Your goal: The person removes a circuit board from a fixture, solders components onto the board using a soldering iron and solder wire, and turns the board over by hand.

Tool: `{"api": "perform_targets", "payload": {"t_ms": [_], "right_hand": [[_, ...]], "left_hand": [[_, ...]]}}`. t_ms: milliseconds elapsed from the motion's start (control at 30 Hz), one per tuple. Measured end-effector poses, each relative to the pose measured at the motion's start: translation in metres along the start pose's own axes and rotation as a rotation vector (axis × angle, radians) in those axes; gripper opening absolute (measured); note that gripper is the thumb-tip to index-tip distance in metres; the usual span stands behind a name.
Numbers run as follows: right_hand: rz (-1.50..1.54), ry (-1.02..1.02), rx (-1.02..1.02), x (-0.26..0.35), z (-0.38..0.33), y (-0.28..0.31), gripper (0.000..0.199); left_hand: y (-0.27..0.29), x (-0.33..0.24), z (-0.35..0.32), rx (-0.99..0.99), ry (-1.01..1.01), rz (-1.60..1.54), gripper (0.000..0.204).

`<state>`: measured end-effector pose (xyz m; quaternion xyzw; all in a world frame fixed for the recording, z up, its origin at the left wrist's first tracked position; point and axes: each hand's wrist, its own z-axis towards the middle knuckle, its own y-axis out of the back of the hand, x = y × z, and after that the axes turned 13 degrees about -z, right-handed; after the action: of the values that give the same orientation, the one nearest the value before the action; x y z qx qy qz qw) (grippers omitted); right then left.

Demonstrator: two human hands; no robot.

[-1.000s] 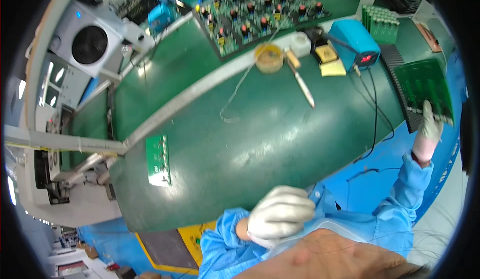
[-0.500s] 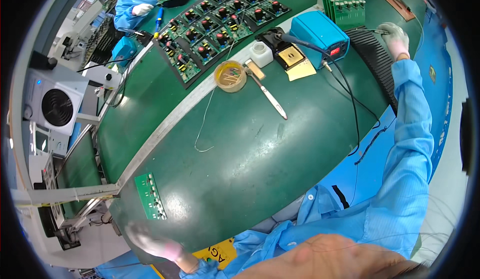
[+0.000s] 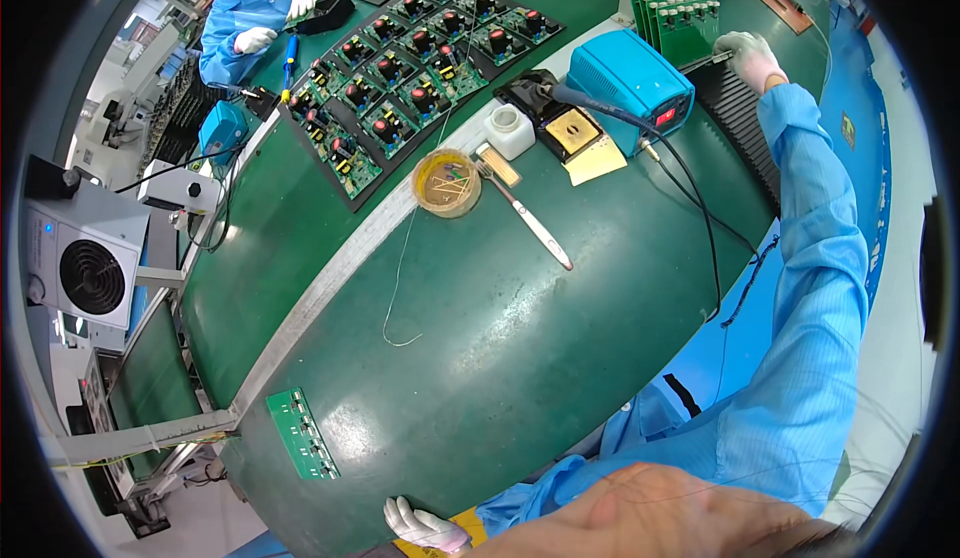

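Note:
My right hand (image 3: 750, 59), in a white glove, is at the far right beside a row of upright green circuit boards (image 3: 690, 40). Its fingertips are closed at the edge of a board by the black ribbed rack (image 3: 738, 106); the grip is partly hidden. At the table's near edge rests my left hand (image 3: 424, 526), also gloved, with fingers stretched out and nothing in them. A single green circuit board (image 3: 302, 434) with small parts lies flat on the table, up and left of that hand.
A blue soldering station (image 3: 632, 88) stands near the rack, its cable hanging over the table edge. Nearby are a sponge holder (image 3: 573, 132), white bottle (image 3: 509, 132), round tub (image 3: 446, 184) and white-handled brush (image 3: 540, 233). Populated boards (image 3: 420, 63) fill the far side, near a co-worker (image 3: 262, 13).
My right hand has moved left toward the upright boards. My left hand has come right, from beside the lone board to the near table edge. The whole view has shifted slightly.

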<state>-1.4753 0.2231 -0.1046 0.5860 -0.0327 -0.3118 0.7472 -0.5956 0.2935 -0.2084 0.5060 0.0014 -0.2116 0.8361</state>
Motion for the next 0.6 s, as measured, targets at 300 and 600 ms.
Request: {"api": "perform_targets", "payload": {"t_ms": [300, 600], "right_hand": [[-0.416, -0.134, 0.192, 0.024, 0.038, 0.008, 0.052], [-0.150, -0.205, 0.015, 0.037, 0.054, -0.015, 0.087]], "left_hand": [[-0.006, -0.004, -0.014, -0.086, 0.136, -0.043, 0.033], [-0.010, 0.001, -0.019, -0.109, 0.095, -0.031, 0.032]]}}
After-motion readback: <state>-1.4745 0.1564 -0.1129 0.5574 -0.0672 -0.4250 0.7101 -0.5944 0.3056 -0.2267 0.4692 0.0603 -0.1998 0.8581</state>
